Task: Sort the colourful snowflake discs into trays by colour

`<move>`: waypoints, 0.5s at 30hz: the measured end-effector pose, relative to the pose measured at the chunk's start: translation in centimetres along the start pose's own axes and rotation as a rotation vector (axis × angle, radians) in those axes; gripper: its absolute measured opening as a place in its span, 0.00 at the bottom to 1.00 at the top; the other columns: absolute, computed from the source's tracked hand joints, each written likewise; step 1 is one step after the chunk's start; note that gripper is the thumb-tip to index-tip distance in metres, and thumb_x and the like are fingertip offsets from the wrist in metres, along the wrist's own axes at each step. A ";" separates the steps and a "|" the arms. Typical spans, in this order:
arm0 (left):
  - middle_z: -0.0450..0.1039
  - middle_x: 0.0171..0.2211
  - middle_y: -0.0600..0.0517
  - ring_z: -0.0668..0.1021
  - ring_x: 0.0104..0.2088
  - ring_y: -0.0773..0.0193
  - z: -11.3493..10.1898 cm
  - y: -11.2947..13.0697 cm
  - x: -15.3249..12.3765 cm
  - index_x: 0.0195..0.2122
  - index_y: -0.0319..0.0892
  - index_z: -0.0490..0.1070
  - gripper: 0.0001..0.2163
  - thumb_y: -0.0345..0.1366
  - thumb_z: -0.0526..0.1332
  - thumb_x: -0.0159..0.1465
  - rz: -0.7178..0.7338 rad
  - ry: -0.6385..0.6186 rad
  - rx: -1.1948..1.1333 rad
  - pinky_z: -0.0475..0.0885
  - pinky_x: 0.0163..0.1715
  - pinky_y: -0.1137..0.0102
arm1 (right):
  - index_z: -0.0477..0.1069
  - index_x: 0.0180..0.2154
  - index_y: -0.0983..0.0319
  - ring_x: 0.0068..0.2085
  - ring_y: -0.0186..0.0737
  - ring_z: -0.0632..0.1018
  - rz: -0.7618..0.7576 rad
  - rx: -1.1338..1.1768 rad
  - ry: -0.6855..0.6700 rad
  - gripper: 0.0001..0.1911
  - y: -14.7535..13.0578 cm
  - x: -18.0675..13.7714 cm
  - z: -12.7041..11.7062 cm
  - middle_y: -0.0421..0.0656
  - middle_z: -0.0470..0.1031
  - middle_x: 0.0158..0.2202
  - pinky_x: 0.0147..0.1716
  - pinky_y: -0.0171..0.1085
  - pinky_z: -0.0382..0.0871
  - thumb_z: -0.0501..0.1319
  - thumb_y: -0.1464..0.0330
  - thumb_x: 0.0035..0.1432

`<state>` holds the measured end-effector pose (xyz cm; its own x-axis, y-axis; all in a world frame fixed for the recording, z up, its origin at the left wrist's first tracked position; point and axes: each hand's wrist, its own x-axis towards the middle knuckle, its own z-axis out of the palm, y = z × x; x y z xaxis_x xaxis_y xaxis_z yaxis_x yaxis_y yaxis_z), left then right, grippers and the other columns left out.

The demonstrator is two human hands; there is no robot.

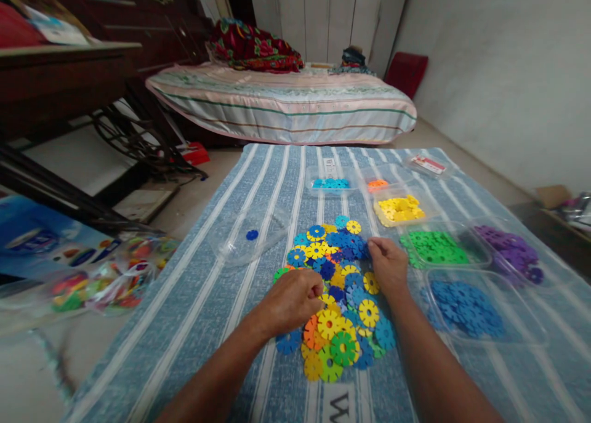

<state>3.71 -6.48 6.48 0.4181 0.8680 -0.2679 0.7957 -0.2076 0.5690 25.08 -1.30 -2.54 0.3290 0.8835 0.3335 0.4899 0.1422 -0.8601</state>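
A loose heap of notched plastic snowflake discs (330, 324) in yellow, blue, green and orange lies in the middle of the cloth. My left hand (293, 297) is closed over the left side of this heap, its fingers curled in; what they hold, if anything, is hidden. At the heap's right edge my right hand (390, 266) is closed with thumb and fingers together, beside dark blue discs (351, 245). I cannot make out anything in its grip. Left of the heap, a clear plastic tub (231, 247) holds one dark blue disc (252, 234).
Clear tubs of sorted discs stand at right and back: light blue (330, 183), orange (377, 185), yellow (401, 208), green (436, 247), purple (508, 250) and blue (466, 309). A lidded box (428, 164) sits at the far right corner. Beyond the table is a bed (286, 106).
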 end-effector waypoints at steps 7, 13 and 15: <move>0.61 0.17 0.58 0.64 0.22 0.72 -0.1 -0.4 0.5 0.20 0.39 0.66 0.04 0.33 0.57 0.50 -0.051 0.074 -0.318 0.56 0.21 0.77 | 0.75 0.31 0.61 0.32 0.40 0.74 -0.017 0.004 -0.007 0.13 0.0 -0.1 0.0 0.42 0.75 0.29 0.35 0.39 0.68 0.55 0.62 0.52; 0.64 0.19 0.58 0.67 0.21 0.71 0.7 -2.0 1.2 0.24 0.39 0.67 0.06 0.36 0.59 0.51 -0.106 0.224 -0.552 0.60 0.21 0.76 | 0.75 0.32 0.61 0.34 0.42 0.74 -0.181 -0.111 0.014 0.13 -0.5 -0.4 -0.3 0.44 0.75 0.30 0.38 0.42 0.68 0.54 0.63 0.55; 0.65 0.19 0.58 0.67 0.21 0.71 0.9 -2.2 1.2 0.24 0.40 0.67 0.06 0.37 0.59 0.51 -0.112 0.262 -0.588 0.61 0.22 0.76 | 0.74 0.32 0.60 0.38 0.43 0.74 -0.345 -0.137 -0.002 0.10 -1.5 -0.7 -0.5 0.45 0.75 0.33 0.42 0.44 0.67 0.56 0.64 0.55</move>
<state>2.83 -5.41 4.16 0.1667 0.9667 -0.1942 0.4244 0.1074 0.8991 24.52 -2.31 -1.27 0.1241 0.7947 0.5942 0.6754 0.3711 -0.6373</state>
